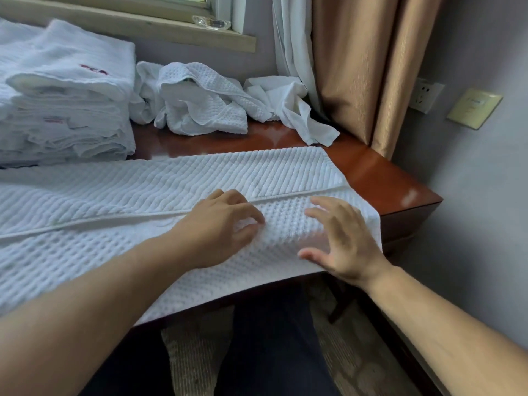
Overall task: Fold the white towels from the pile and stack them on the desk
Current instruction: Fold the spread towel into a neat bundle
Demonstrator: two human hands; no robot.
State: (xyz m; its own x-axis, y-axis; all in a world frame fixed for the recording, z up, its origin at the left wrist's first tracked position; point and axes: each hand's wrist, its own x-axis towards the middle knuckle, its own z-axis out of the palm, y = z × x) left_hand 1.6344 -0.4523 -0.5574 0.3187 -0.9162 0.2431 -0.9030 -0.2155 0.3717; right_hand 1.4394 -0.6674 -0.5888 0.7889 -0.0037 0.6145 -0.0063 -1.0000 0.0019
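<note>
A long white waffle-weave towel (120,201) lies spread across the reddish-brown desk (380,178), its near edge folded over along a seam. My left hand (220,227) rests on the towel near the right end, fingers bent with the tips on the cloth. My right hand (340,238) hovers at the towel's right edge with fingers spread and relaxed, touching or just above the cloth. A stack of folded white towels (65,104) stands at the back left. A crumpled pile of white towels (200,101) lies at the back middle.
Behind the desk runs a window sill (137,27) with a clear glass dish (211,22). Tan curtains (368,67) hang at the right, beside a wall socket (425,94) and a beige switch plate (474,107). The desk's right corner is bare wood.
</note>
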